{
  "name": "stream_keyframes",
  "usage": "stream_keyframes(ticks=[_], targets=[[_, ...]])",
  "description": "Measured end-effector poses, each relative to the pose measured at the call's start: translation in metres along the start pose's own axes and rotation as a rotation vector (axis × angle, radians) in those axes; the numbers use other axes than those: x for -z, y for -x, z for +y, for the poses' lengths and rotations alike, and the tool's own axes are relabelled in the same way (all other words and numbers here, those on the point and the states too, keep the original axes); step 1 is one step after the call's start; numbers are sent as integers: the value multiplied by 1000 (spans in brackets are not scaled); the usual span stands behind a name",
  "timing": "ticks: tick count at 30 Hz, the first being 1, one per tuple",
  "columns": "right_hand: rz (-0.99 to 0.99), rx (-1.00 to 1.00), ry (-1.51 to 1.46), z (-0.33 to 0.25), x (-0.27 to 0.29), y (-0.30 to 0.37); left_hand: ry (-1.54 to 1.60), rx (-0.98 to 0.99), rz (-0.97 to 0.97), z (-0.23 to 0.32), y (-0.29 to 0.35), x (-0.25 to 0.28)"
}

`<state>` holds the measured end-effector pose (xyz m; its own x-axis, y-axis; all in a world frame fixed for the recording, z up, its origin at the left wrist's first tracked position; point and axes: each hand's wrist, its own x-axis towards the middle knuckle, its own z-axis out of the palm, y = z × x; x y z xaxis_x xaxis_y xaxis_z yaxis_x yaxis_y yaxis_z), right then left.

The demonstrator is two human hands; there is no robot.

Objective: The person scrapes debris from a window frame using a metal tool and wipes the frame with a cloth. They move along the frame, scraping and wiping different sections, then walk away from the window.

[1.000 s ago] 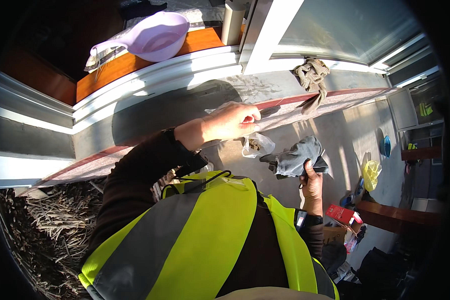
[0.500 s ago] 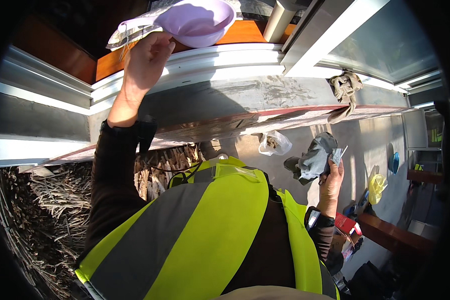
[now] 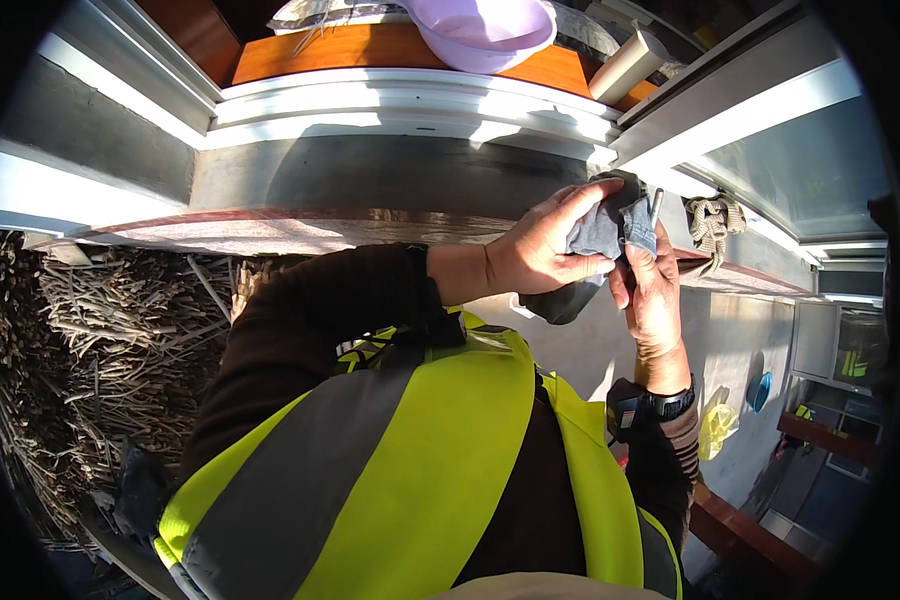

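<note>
Both of my hands are on a crumpled grey cloth (image 3: 598,232) held in front of me, above the level of the ledge. My left hand (image 3: 530,245) grips it from the left, thumb below and fingers over the top. My right hand (image 3: 654,305) pinches its right edge between thumb and fingers. A thin grey rod-like piece (image 3: 657,206) sticks up beside the cloth at my right fingers; what it belongs to is hidden. Beyond the white window frame, a lilac plastic dipper (image 3: 482,50) stands on the orange-brown wooden surface (image 3: 340,50), with neither hand touching it.
The white window track (image 3: 320,92) and grey ledge (image 3: 390,175) run across ahead. A cream cylinder (image 3: 630,65) leans by the sash. A striped knotted cloth (image 3: 715,225) hangs over the ledge at right. Stacked sticks (image 3: 130,340) lie at left; a yellow bag (image 3: 717,430) and blue basin (image 3: 760,392) are at right.
My left hand has left the dipper's side, come down and right, and taken hold of the grey cloth. My right hand has raised the cloth toward the ledge.
</note>
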<state>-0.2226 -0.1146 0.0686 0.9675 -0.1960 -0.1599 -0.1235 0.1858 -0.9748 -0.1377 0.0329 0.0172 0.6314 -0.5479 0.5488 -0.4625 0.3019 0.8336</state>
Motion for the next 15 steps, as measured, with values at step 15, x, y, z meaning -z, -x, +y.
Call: stream_keyframes(ticks=[15], targets=[[-175, -63, 215, 68, 50, -6, -508, 221, 968, 110, 130, 186]])
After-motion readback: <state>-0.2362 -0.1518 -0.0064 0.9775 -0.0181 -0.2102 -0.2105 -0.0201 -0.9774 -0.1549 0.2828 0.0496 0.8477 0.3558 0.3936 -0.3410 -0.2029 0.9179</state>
